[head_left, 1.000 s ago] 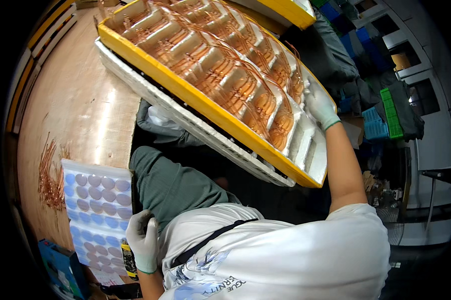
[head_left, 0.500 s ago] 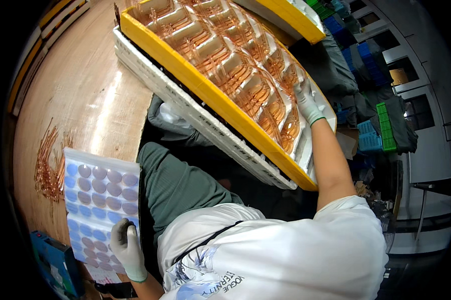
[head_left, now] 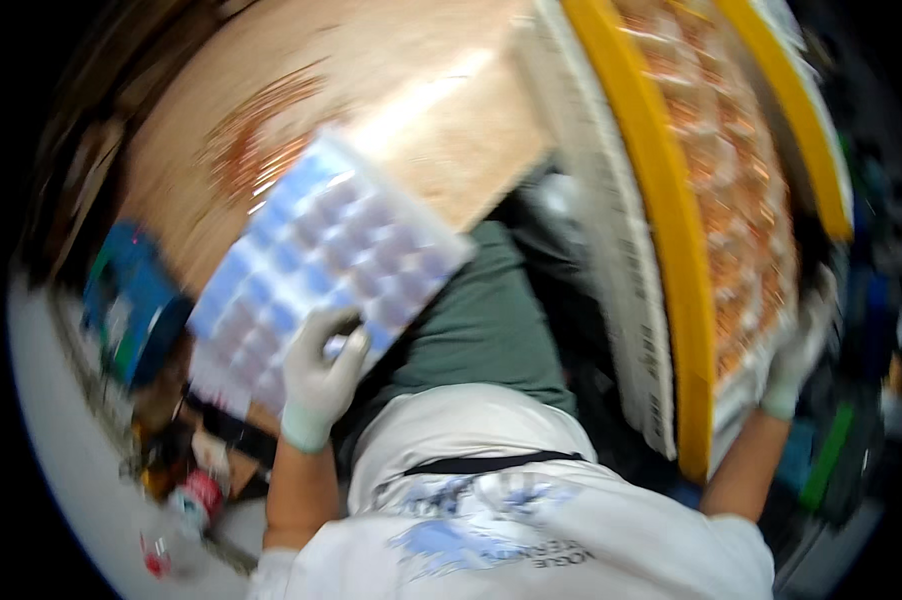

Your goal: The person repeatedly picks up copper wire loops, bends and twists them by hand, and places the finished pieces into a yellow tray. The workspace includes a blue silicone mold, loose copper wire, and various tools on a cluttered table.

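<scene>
Tray [head_left: 686, 300] handling seems underway, copper-coloured pieces [head_left: 736, 230] beside right grip [head_left: 803, 340], hold unclear; left grip [head_left: 321, 378] half-curled, apparently empty, over spotted sheet [head_left: 323, 225]; next move calls for light pinching.

Left fingers [head_left: 349, 357] over disc sheet [head_left: 396, 205], right fingers [head_left: 819, 300] by tray [head_left: 679, 230]

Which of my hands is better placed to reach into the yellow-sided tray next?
Probably your right hand: it's at the yellow-sided tray's edge, while your left hand is by the disc sheet.
</scene>
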A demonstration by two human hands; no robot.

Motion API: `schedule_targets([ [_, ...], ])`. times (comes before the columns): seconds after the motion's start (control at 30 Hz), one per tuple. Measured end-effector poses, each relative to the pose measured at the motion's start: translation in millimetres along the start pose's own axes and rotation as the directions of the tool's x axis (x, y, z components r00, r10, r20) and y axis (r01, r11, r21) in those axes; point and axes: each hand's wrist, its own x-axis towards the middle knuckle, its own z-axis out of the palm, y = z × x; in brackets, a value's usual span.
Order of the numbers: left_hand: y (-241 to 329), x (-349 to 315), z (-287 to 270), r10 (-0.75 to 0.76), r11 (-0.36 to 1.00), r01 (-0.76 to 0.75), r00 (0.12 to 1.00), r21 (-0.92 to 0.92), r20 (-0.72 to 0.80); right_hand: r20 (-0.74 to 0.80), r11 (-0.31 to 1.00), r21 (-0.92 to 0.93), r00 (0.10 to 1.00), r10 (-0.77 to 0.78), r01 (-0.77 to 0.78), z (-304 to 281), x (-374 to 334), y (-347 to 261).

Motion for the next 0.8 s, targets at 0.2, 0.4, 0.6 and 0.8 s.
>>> schedule_targets([
  [0.2,-65,95,-101,-0.075,0.975,0.16,0.892,0.157,-0.446,0.446,0.546,0.765,0.892,-0.066,-0.342,165,-55,-185],
  [0.4,-145,215,-154,-0.307,0.823,0.42,0.896,0.383,-0.322,0.738,0.722,0.663,0.338,-0.584,-0.199,276,-36,-319],
  [0.6,-176,242,-146,-0.316,0.911,0.353,0.93,0.213,-0.188,0.628,0.528,0.621,0.035,-0.777,0.58,383,-75,-430],
  [0.8,-150,195,-175,-0.366,0.788,0.118,0.879,-0.605,-0.306,0.65,0.658,0.509,0.253,-0.716,0.554,396,-114,-455],
])
